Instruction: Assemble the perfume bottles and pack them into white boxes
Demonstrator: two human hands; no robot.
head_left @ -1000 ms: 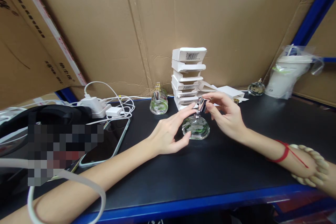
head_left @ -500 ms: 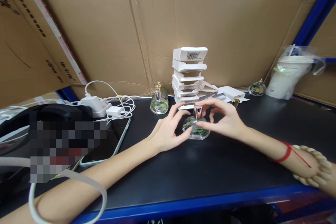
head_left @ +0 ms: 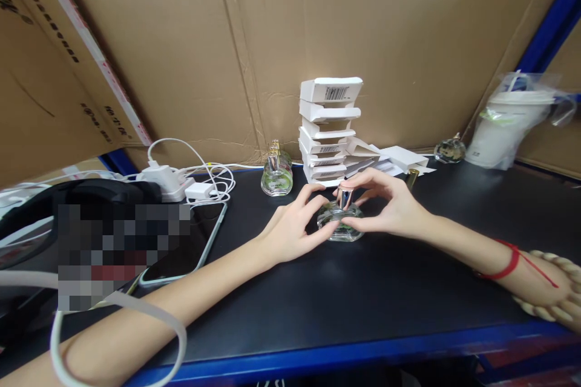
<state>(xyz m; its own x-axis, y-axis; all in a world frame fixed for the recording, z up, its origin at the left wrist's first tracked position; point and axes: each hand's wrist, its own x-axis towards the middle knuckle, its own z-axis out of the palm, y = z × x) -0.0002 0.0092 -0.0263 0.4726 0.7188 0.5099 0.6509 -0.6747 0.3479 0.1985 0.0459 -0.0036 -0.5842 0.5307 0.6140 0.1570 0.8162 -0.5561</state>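
A clear glass bottle (head_left: pixel 336 231) with a shiny rose-gold cap (head_left: pixel 345 196) stands upright on the black table. My left hand (head_left: pixel 297 224) grips the bottle from its left side, thumb at the front and fingers behind. From the right, my right hand (head_left: pixel 385 202) closes round the same bottle, its thumb on the front of the glass and its index finger at the top of the cap. The fingers behind the bottle are partly hidden.
Behind the hands rises a stack of white boxes (head_left: pixel 331 92). More bottles (head_left: pixel 276 181) line up left of it. Farther right are flattened white cartons (head_left: pixel 402 158), a round bottle (head_left: pixel 450 150) and a bagged cup (head_left: pixel 508 127). A phone (head_left: pixel 200 236), cables and headphones lie left.
My left thumb has moved right onto the front of the bottle. The right thumb and fingers have closed in around it. The view has shifted slightly.
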